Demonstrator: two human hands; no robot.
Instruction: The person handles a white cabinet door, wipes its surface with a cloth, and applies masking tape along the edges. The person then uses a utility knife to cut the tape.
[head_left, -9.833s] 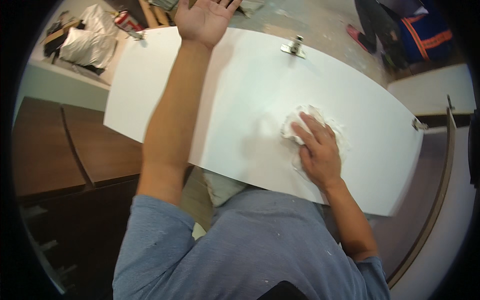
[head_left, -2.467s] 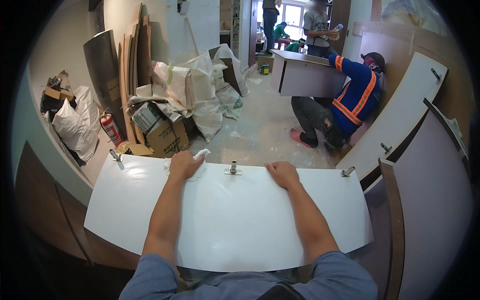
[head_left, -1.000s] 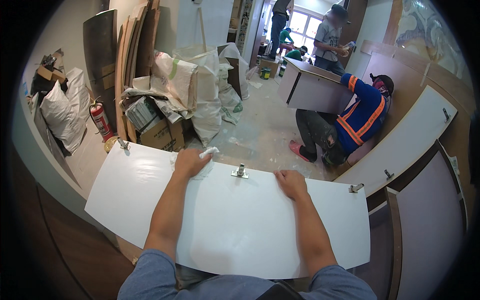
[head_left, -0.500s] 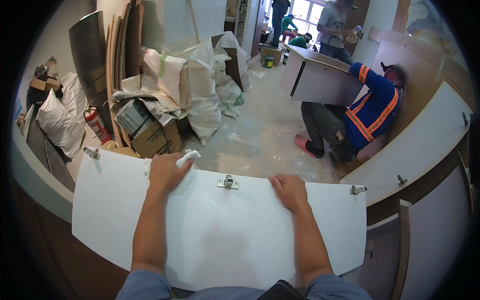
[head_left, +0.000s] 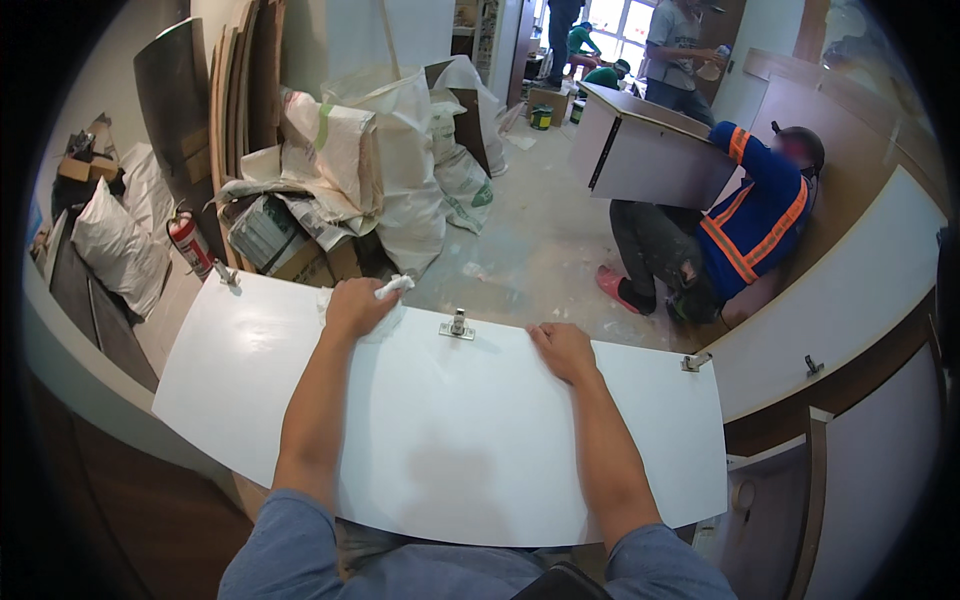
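A white cabinet door (head_left: 460, 420) lies before me, tilted, with three metal hinges along its far edge: a left hinge (head_left: 226, 274), a middle hinge (head_left: 458, 325) and a right hinge (head_left: 696, 362). My left hand (head_left: 358, 308) is closed around the far edge, between the left and middle hinges. In it is a crumpled white rag (head_left: 396, 288), partly hidden under the fingers. My right hand (head_left: 564, 352) grips the same edge between the middle and right hinges; its fingertips curl over the far side, out of sight.
A co-worker (head_left: 755, 220) crouches ahead right beside a drawer-like cabinet box (head_left: 650, 150). Stuffed white sacks (head_left: 410, 170), a fire extinguisher (head_left: 190, 243) and leaning boards (head_left: 235, 110) line the left. Another white door (head_left: 830, 300) stands at right. More people work at the back.
The door's far edge has swung away from me, its left end rising most in view. Both hands have moved along with it, keeping their grip. The crouching co-worker's head has lifted.
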